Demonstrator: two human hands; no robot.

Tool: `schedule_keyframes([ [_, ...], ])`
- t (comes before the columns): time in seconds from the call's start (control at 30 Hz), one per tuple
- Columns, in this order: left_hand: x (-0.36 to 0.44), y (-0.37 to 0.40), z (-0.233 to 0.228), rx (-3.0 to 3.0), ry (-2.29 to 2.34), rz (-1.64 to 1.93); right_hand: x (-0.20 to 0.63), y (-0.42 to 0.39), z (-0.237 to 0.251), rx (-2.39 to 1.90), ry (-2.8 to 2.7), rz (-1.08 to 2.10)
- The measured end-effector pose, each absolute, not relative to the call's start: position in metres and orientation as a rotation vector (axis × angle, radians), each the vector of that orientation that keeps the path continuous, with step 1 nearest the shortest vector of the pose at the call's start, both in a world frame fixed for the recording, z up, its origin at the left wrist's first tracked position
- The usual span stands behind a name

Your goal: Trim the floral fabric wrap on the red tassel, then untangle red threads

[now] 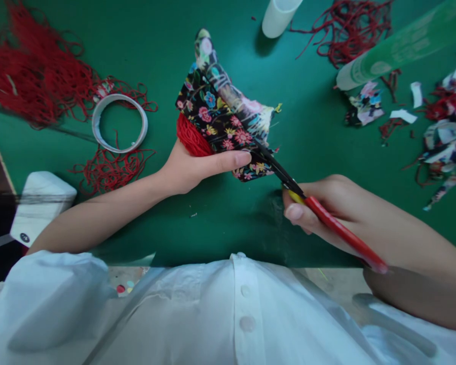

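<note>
My left hand (197, 170) is closed round a piece of black floral cloth (216, 114), thumb on top and the other fingers hidden beneath. A bundle of red yarn (192, 137) sticks out of the cloth by my palm. Along the cloth's upper side a flap (231, 94) shows pale loose threads and a frayed right end. My right hand (323, 203) grips scissors with a long red handle (342, 230) and dark blades, a bit of yellow showing by the thumb. Their tips meet the cloth's right edge; whether the blades are apart is unclear.
A roll of tape (95, 124) lies on loose red yarn at left, below a large heap of red yarn (34, 76). A white box (41, 203) sits front left. A white cup (277, 20), a green-and-white tube (395, 45) and cloth scraps (365, 104) lie toward the back and right.
</note>
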State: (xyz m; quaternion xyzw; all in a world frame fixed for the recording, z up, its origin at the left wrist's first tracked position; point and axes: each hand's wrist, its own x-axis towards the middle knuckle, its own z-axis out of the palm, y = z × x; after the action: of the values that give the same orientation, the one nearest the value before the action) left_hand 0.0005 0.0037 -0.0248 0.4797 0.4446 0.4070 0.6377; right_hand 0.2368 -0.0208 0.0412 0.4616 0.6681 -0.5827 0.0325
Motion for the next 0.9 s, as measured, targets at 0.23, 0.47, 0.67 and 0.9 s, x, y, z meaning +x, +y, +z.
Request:
schedule_keyframes([
  [0.23,0.0025,0.0024,-0.0249,1.092,0.996,0.954,0.2360,-0.0202,0.0414,1.424,2.081,-1.802],
  [0.47,0.0028,0.0028,-0.0241,1.103,0.979,0.966,0.2404,-0.0214,0.0362,1.322,1.969,-1.937],
  [0.67,0.0031,0.0034,-0.0279,1.139,0.928,0.980,0.2416,-0.0240,0.0343,1.294,1.959,-1.983],
  [0.9,0.0025,0.0033,-0.0274,1.151,0.928,0.977,0.2388,-0.0249,0.0364,1.309,1.973,-2.006],
])
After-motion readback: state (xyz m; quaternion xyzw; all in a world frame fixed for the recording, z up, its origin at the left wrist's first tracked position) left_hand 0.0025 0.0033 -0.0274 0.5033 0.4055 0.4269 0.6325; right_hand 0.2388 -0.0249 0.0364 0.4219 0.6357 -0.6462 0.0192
